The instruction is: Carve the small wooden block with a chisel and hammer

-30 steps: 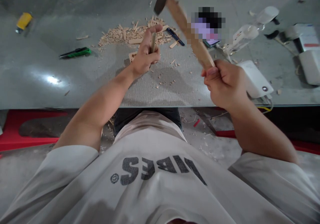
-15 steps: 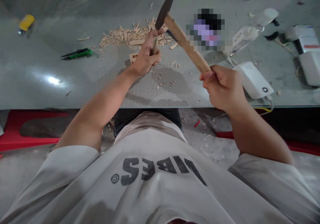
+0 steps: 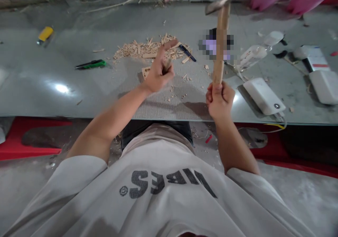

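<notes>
Both of our hands are at work over the near edge of the grey, smooth-topped desk point(image 3: 31, 89).

Left hand point(image 3: 158, 75): we grip a slim, rod-shaped tool point(image 3: 167, 66) between thumb and curled fingers, with the index finger extended toward the far edge. The tool's lower end is hidden by the hand. A small, pale wooden piece point(image 3: 145, 72) lies on the desk beside this hand, partly covered; we cannot tell whether the two touch.

Right hand point(image 3: 220, 101): we hold, in a closed fist, the lower end of a hammer with a light wooden handle and a dark metal head point(image 3: 224, 22). The handle stands raised, its head toward the far edge, well apart from the rod-shaped tool.

A heap of pale wood shavings point(image 3: 132, 50) lies beyond the left hand, with a dark blue, pen-shaped item point(image 3: 188, 53) at its right end. A green-and-black utility knife point(image 3: 92, 64) lies toward the left edge. A white, rounded rectangular box point(image 3: 264, 95) sits near the near edge, right of the right hand.
</notes>
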`<move>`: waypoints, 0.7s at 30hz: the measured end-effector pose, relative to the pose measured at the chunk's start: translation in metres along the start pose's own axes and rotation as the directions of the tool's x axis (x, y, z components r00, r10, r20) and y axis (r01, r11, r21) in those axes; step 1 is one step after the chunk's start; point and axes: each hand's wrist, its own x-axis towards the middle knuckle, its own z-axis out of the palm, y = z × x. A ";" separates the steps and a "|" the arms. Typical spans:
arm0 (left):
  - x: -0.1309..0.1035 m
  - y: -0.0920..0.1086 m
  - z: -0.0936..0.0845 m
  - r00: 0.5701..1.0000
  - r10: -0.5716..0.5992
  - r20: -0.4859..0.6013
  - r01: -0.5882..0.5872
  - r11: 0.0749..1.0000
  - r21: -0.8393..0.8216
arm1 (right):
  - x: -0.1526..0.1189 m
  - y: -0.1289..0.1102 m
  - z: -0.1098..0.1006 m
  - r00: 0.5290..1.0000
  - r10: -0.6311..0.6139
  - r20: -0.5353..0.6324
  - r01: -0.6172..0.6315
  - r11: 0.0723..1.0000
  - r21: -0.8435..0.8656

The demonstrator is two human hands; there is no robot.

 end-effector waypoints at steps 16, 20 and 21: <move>-0.007 0.028 -0.010 0.982 0.135 0.134 -0.161 0.966 0.205 | -0.003 0.024 -0.004 0.991 0.131 -0.016 -0.132 0.984 -0.122; -0.007 0.023 -0.012 0.981 0.139 0.134 -0.168 0.959 0.228 | -0.003 0.026 -0.006 0.991 0.131 -0.011 -0.131 0.980 -0.150; -0.007 0.021 -0.012 0.983 0.134 0.129 -0.162 0.958 0.238 | -0.003 0.026 -0.007 0.992 0.128 -0.012 -0.129 0.979 -0.157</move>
